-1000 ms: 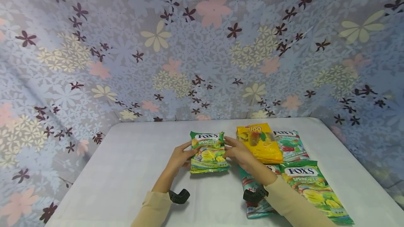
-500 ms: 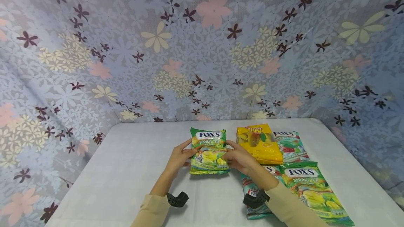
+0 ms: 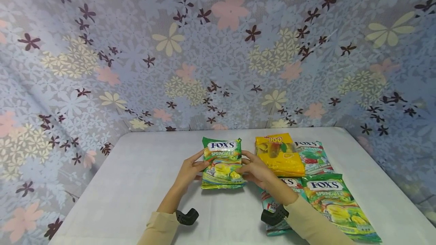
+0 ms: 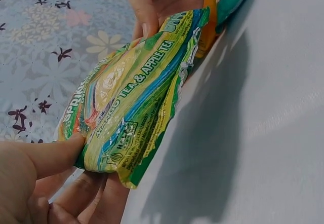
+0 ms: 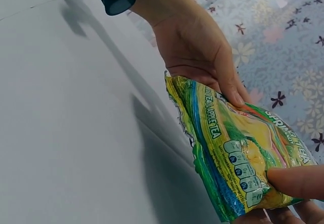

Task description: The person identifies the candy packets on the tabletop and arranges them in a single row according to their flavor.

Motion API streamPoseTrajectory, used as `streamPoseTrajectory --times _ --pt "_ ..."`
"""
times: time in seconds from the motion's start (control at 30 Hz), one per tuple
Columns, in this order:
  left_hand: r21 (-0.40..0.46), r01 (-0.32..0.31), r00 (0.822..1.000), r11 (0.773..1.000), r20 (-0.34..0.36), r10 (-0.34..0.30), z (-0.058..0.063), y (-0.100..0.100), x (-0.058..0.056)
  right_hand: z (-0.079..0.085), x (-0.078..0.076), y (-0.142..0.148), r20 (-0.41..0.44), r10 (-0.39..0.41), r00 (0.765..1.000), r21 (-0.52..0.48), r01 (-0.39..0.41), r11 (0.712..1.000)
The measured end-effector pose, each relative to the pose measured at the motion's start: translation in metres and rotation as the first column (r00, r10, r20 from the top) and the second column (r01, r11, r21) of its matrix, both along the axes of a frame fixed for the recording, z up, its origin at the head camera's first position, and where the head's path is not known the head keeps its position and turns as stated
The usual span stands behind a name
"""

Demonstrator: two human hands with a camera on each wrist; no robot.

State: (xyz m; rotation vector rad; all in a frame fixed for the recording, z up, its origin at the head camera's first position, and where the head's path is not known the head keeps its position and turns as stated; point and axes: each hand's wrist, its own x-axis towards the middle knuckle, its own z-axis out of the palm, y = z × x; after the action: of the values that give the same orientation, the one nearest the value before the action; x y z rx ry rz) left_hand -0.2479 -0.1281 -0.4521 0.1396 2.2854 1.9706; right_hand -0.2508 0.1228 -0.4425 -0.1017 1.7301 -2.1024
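Note:
A green and yellow FOX'S Spring Tea candy bag point(image 3: 222, 165) is held upright between both hands, its front toward the head camera. My left hand point(image 3: 188, 169) grips the left side, thumb on the front and fingers behind, as the left wrist view shows. On the opposite side, my right hand point(image 3: 257, 170) pinches the bag the same way. In the left wrist view the bag's bottom seal point(image 4: 167, 105) hangs above the white tabletop and casts a shadow there. The right wrist view shows the nutrition labels point(image 5: 243, 171) near my right thumb.
To the right lie a yellow LOT 100 candy bag point(image 3: 281, 158), a FOX'S bag with red and teal print point(image 3: 315, 158), another Spring Tea bag point(image 3: 340, 209) and a teal FOX'S bag point(image 3: 277, 228) partly under my right forearm. A floral cloth point(image 3: 218, 67) hangs behind the white table point(image 3: 153, 162).
The candy bag's top has risen and its front shows more fully to the head camera. Over the last half second, both hands have shifted slightly left with it.

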Motion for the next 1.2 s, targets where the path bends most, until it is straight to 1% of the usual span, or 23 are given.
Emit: streamPoseTrajectory --times 0.13,0.23,0.4,0.47,0.53,0.57,0.7,0.83,0.93,1.0,1.07,1.2 --pt "-0.006 -0.005 1.000 1.000 0.010 0.005 0.001 -0.004 0.001 -0.002 -0.001 -0.005 -0.013 0.016 1.000 -0.002 -0.016 1.000" --pt "-0.007 -0.007 1.000 1.000 0.013 0.008 0.004 -0.007 0.002 -0.003 -0.001 -0.009 -0.035 0.027 0.999 0.001 -0.027 1.000" --pt "-0.038 -0.012 1.000 0.999 0.010 0.012 0.021 -0.012 0.011 -0.004 -0.002 -0.019 -0.091 0.039 0.995 0.061 -0.034 0.998" --pt "-0.056 -0.011 1.000 0.998 0.005 0.012 0.024 -0.018 0.012 -0.004 -0.004 -0.027 -0.101 0.035 0.994 0.091 -0.026 0.995" --pt "-0.067 -0.021 1.000 0.998 0.002 0.021 0.023 -0.026 0.010 -0.004 -0.007 -0.036 -0.103 0.031 0.994 0.106 -0.020 0.994" --pt "-0.072 -0.027 1.000 0.997 0.001 0.027 0.020 -0.031 0.007 -0.004 -0.008 -0.041 -0.102 0.030 0.994 0.109 -0.019 0.994" --pt "-0.097 -0.081 0.997 0.992 0.006 0.082 0.012 -0.050 -0.004 -0.004 -0.016 -0.061 -0.100 0.033 0.994 0.109 -0.022 0.994" --pt "-0.122 -0.153 0.987 0.981 0.025 0.157 0.012 -0.066 -0.010 -0.006 -0.027 -0.084 -0.093 0.017 0.995 0.109 -0.007 0.994" --pt "-0.140 -0.210 0.975 0.968 0.047 0.218 0.013 -0.076 -0.013 -0.007 -0.034 -0.102 -0.089 0.002 0.996 0.127 0.009 0.992" --pt "-0.162 -0.233 0.968 0.959 0.056 0.245 0.013 -0.082 -0.014 -0.008 -0.038 -0.114 -0.088 -0.002 0.996 0.146 0.015 0.989" --pt "-0.205 -0.256 0.962 0.945 0.045 0.270 0.013 -0.087 -0.016 -0.008 -0.042 -0.124 -0.082 -0.005 0.997 0.168 0.019 0.986" --pt "-0.300 -0.293 0.951 0.908 0.006 0.309 0.013 -0.096 -0.018 -0.010 -0.047 -0.143 -0.055 0.007 0.998 0.186 0.003 0.982"
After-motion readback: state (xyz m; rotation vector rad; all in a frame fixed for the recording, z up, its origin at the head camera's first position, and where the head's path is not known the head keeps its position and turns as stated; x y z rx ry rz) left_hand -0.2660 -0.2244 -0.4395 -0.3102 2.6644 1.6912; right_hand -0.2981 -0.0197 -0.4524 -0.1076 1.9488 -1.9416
